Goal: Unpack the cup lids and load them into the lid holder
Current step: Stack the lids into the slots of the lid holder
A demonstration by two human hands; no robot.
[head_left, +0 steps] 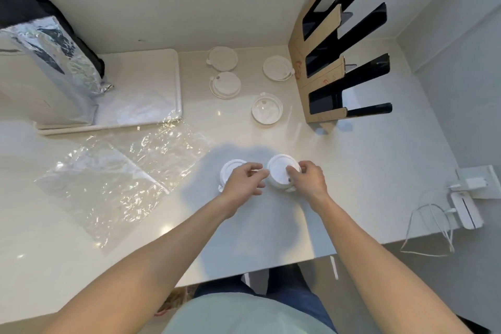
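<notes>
At the frame's centre my left hand (pixel 245 180) curls over one stack of lids (pixel 230 171) while my right hand (pixel 307 180) pinches the neighbouring stack (pixel 280 172), four loose lids (pixel 267 108) lying above beside the lid holder (pixel 339 43) at upper right.

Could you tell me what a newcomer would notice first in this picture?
Probably the two hands at centre, the left hand and right hand, each gripping a stack of white lids. Next, the cardboard lid holder at back right, and the clear wrap spread at left.
</notes>
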